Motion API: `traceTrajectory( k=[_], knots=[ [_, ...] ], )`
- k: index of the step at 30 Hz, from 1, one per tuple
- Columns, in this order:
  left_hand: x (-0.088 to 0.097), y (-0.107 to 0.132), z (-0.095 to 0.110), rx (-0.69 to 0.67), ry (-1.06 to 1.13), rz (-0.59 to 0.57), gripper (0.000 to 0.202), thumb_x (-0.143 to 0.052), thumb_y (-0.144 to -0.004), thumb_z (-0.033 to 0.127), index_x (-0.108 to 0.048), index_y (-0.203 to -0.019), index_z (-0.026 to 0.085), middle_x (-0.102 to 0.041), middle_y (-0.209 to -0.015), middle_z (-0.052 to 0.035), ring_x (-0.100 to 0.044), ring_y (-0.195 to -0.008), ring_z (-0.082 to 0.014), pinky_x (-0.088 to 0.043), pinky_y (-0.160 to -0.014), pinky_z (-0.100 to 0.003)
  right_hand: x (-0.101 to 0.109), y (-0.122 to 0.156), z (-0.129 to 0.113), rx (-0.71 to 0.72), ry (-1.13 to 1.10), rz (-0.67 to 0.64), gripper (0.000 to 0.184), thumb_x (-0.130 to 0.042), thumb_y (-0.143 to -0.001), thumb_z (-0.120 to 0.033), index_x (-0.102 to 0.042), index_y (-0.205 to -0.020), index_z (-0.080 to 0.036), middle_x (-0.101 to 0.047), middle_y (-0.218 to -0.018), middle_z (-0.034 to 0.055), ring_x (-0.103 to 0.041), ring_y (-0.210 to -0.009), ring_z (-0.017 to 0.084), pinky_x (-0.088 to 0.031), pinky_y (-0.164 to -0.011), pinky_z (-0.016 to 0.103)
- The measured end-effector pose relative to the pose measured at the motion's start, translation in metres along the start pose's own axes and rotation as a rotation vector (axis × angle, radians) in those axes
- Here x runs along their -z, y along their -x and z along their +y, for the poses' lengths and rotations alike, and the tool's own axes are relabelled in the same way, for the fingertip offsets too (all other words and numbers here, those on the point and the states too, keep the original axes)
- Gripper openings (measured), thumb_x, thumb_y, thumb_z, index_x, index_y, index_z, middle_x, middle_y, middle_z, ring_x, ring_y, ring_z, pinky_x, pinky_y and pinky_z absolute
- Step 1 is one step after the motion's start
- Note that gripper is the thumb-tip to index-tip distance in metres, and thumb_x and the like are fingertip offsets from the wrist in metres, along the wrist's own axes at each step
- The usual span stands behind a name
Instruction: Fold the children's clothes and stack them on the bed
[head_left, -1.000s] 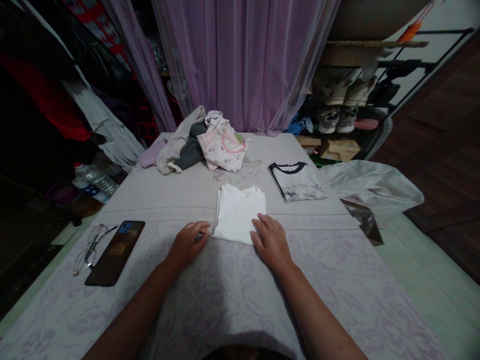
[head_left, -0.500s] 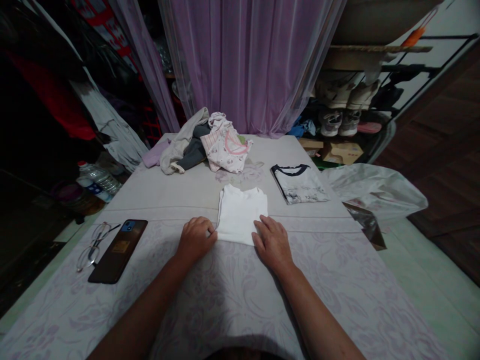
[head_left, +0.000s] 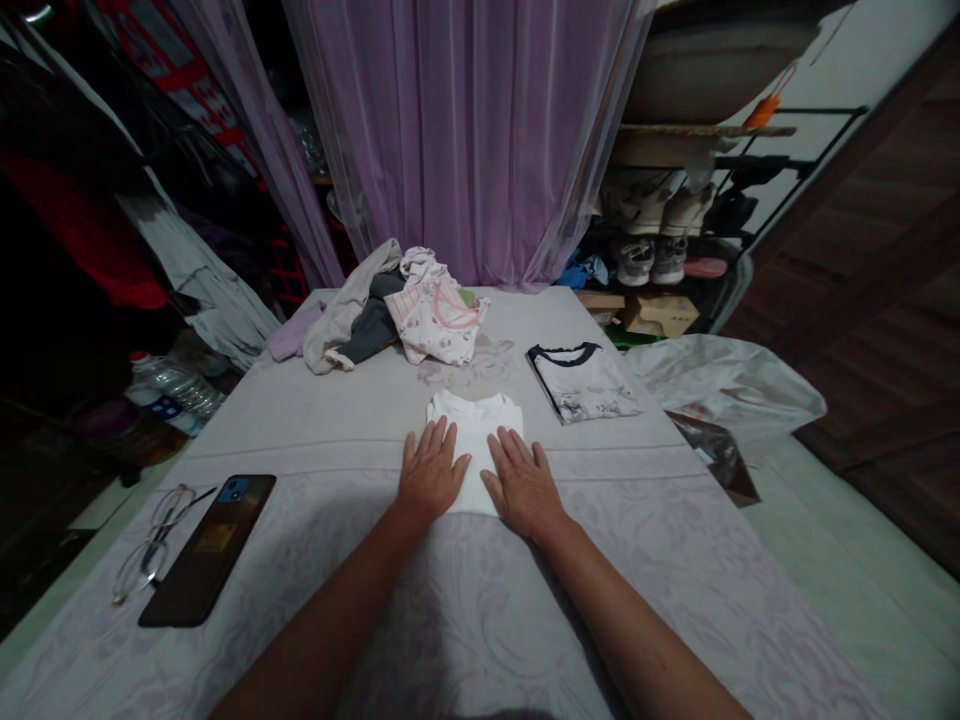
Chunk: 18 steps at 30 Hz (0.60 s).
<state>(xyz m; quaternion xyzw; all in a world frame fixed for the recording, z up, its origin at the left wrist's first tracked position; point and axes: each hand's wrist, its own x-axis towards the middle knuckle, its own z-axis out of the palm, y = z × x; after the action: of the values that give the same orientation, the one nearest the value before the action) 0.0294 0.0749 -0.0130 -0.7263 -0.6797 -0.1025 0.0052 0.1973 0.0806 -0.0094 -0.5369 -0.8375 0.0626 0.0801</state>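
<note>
Both forearms come in from the near edge of the bed (head_left: 315, 400) and run toward its middle, close to each other. The left hand (head_left: 431, 472) and the right hand (head_left: 521, 482) lie side by side, palms down, fingers stretched out and a little spread, pointing to the far edge. Neither hand grasps anything; they only press flat on the cloth.

Under them is a folded white shirt (head_left: 474, 420), in the middle of the bed. Its near half is covered by the two palms, and its far half with the neckline shows beyond the fingertips and in the gap between the hands.

Near the left edge, a little nearer than the hands, a dark phone (head_left: 208, 548) lies just beside a pair of glasses (head_left: 150, 545).

Farther, toward the right edge, lies a folded shirt with a dark collar (head_left: 583, 382), well apart from the hands. A heap of unfolded clothes (head_left: 405, 310) sits at the far edge, in front of a purple curtain (head_left: 465, 130).
</note>
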Motion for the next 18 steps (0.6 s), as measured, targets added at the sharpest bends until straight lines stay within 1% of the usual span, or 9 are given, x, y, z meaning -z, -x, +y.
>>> traceTrajectory(
  k=[5, 8, 11, 13, 15, 17, 18],
  knots=[
    [0.004, 0.004, -0.009, 0.060, -0.032, -0.059, 0.060, -0.033, -0.097, 0.047, -0.037, -0.149, 0.017, -0.034, -0.155, -0.0106, -0.031, -0.143, -0.0310, -0.022, -0.115, -0.059, 0.001, 0.010, 0.012, -0.085, 0.013, 0.003, 0.056, -0.035, -0.098, -0.038, -0.036, -0.149, -0.015, -0.028, -0.157, 0.0134, -0.025, -0.145, 0.028, -0.017, -0.115, 0.055],
    [0.008, 0.008, -0.015, 0.090, -0.050, -0.047, 0.060, -0.034, -0.097, 0.047, -0.037, -0.148, 0.016, -0.035, -0.155, -0.0116, -0.031, -0.143, -0.0314, -0.020, -0.115, -0.060, 0.003, 0.017, 0.019, -0.123, 0.020, 0.011, 0.056, -0.034, -0.098, -0.037, -0.037, -0.148, -0.013, -0.031, -0.156, 0.0141, -0.025, -0.145, 0.028, -0.015, -0.115, 0.054],
    [0.011, 0.016, -0.020, 0.087, -0.059, -0.012, 0.057, -0.035, -0.097, 0.043, -0.040, -0.147, 0.016, -0.038, -0.153, -0.0130, -0.033, -0.142, -0.0317, -0.021, -0.114, -0.059, 0.005, 0.022, 0.022, -0.146, 0.017, 0.012, 0.054, -0.035, -0.098, -0.034, -0.038, -0.147, -0.013, -0.032, -0.156, 0.0139, -0.027, -0.144, 0.029, -0.016, -0.115, 0.055],
    [0.012, 0.023, -0.019, 0.044, -0.057, 0.021, 0.055, -0.035, -0.097, 0.039, -0.040, -0.147, 0.016, -0.038, -0.153, -0.0127, -0.033, -0.142, -0.0312, -0.022, -0.114, -0.058, 0.006, 0.024, 0.017, -0.164, -0.001, 0.032, 0.053, -0.034, -0.098, -0.033, -0.039, -0.147, -0.013, -0.032, -0.156, 0.0139, -0.027, -0.144, 0.029, -0.018, -0.114, 0.055],
    [0.010, 0.029, -0.015, -0.041, -0.042, 0.060, 0.054, -0.035, -0.097, 0.037, -0.040, -0.147, 0.018, -0.038, -0.153, -0.0111, -0.031, -0.143, -0.0292, -0.020, -0.116, -0.056, 0.006, 0.024, 0.008, -0.147, -0.023, 0.068, 0.053, -0.034, -0.098, -0.032, -0.038, -0.148, -0.014, -0.030, -0.157, 0.0136, -0.025, -0.145, 0.029, -0.019, -0.114, 0.055],
    [0.006, 0.033, -0.009, -0.118, -0.015, 0.088, 0.051, -0.036, -0.097, 0.037, -0.043, -0.146, 0.021, -0.039, -0.153, -0.0086, -0.031, -0.143, -0.0267, -0.017, -0.118, -0.054, 0.003, 0.024, -0.003, -0.063, -0.045, 0.089, 0.053, -0.034, -0.098, -0.034, -0.037, -0.148, -0.016, -0.029, -0.157, 0.0126, -0.023, -0.146, 0.027, -0.017, -0.115, 0.054],
    [0.004, 0.035, -0.006, -0.134, -0.002, 0.091, 0.050, -0.036, -0.097, 0.037, -0.044, -0.145, 0.024, -0.040, -0.153, -0.0074, -0.032, -0.143, -0.0260, -0.017, -0.118, -0.053, 0.001, 0.024, -0.008, -0.015, -0.056, 0.085, 0.053, -0.035, -0.098, -0.035, -0.038, -0.148, -0.017, -0.030, -0.157, 0.0123, -0.023, -0.146, 0.027, -0.016, -0.115, 0.054]
  ],
)
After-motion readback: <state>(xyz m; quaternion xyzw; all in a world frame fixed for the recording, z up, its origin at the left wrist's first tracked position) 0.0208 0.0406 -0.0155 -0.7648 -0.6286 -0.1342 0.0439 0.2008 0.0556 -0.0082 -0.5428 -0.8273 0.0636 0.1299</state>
